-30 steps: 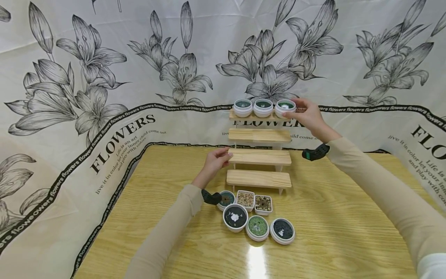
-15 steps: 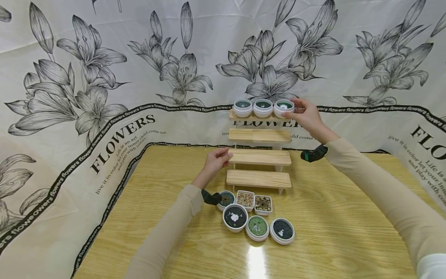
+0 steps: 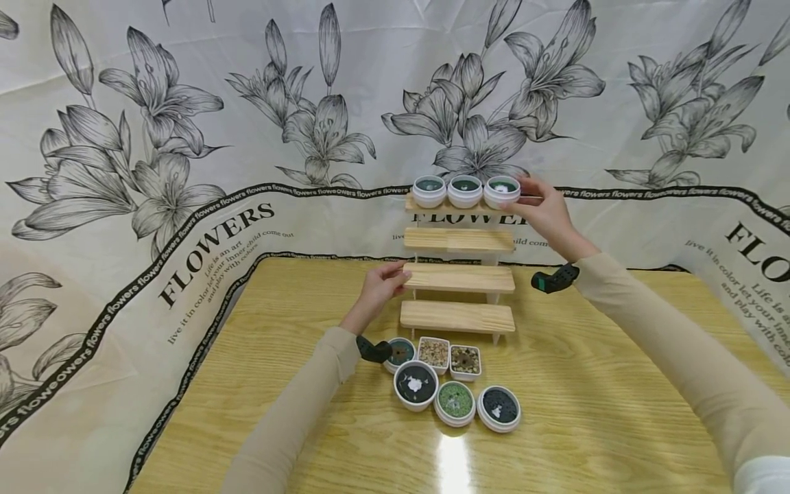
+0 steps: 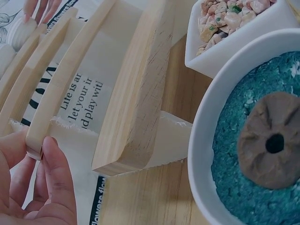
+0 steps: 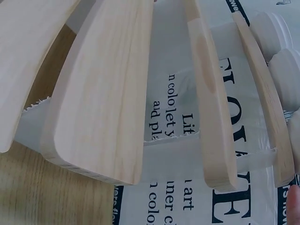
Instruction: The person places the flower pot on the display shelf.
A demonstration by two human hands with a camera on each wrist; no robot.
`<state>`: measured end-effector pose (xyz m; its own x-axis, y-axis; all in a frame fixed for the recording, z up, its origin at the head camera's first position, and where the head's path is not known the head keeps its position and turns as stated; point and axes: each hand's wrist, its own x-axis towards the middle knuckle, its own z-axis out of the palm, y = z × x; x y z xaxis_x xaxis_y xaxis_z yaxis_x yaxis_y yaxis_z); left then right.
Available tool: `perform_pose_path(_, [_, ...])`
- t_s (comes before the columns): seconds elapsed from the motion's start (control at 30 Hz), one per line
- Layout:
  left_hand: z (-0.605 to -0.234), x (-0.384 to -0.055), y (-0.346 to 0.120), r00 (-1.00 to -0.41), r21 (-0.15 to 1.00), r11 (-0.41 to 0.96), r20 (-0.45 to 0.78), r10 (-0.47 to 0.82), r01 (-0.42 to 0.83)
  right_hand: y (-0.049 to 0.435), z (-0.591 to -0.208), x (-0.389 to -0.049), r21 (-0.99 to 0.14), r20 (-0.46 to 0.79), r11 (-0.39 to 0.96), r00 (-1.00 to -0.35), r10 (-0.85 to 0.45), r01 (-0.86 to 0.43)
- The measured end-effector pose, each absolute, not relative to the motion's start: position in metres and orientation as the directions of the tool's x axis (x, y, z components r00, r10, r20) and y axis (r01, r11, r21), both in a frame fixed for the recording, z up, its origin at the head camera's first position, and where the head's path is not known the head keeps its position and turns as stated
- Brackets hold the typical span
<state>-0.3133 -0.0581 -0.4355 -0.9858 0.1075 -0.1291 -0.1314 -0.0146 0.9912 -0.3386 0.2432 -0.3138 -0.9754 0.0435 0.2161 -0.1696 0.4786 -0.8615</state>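
Note:
A four-tier wooden stand [image 3: 458, 317] stands on the table, its planks on clear supports. My left hand [image 3: 378, 285] pinches the left end of the second plank from the bottom [image 4: 44, 117], thumb and fingers on its edges. At the top right, my right hand [image 3: 549, 211] holds a small round white pot [image 3: 501, 200] with dark green and white contents, thumb in front and fingers at its right side. Two similar white pots [image 3: 465, 198] sit left of it on the top plank. In the right wrist view only a fingertip [image 5: 293, 206] of that hand shows.
Before the stand are several white pots: a round one with a brown disc [image 4: 267, 140], square ones with pebbles [image 3: 434, 353], two dark-filled [image 3: 416, 385] and one green-filled [image 3: 455, 401]. A flower-printed cloth [image 3: 333, 226] hangs behind the wooden table [image 3: 586, 384].
The right-hand pot has shifted slightly left, closer to the middle pot, with my right hand following. My right fingers now sit a little lower beside it. My left hand keeps its place.

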Motion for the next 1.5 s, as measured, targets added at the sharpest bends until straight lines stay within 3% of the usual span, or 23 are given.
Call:
perform_pose_path(0.5, [-0.434, -0.312, -0.06, -0.986, 0.993, 0.006, -0.117, 0.118, -0.117, 0.248, -0.342, -0.323, -0.856, 0.33, 0.463, -0.933, 0.142, -0.232])
perform_pose_path(0.77, [-0.435, -0.312, -0.058, -0.986, 0.992, -0.01, -0.122, 0.111, -0.124, 0.252, -0.356, -0.309, -0.904, 0.314, 0.351, -0.935, 0.163, -0.243])
perform_pose_path(1.5, [-0.434, -0.31, -0.057, -0.987, 0.991, -0.003, -0.13, 0.096, -0.13, 0.245, -0.393, -0.257, -0.877, 0.32, 0.385, -0.947, 0.017, -0.289])
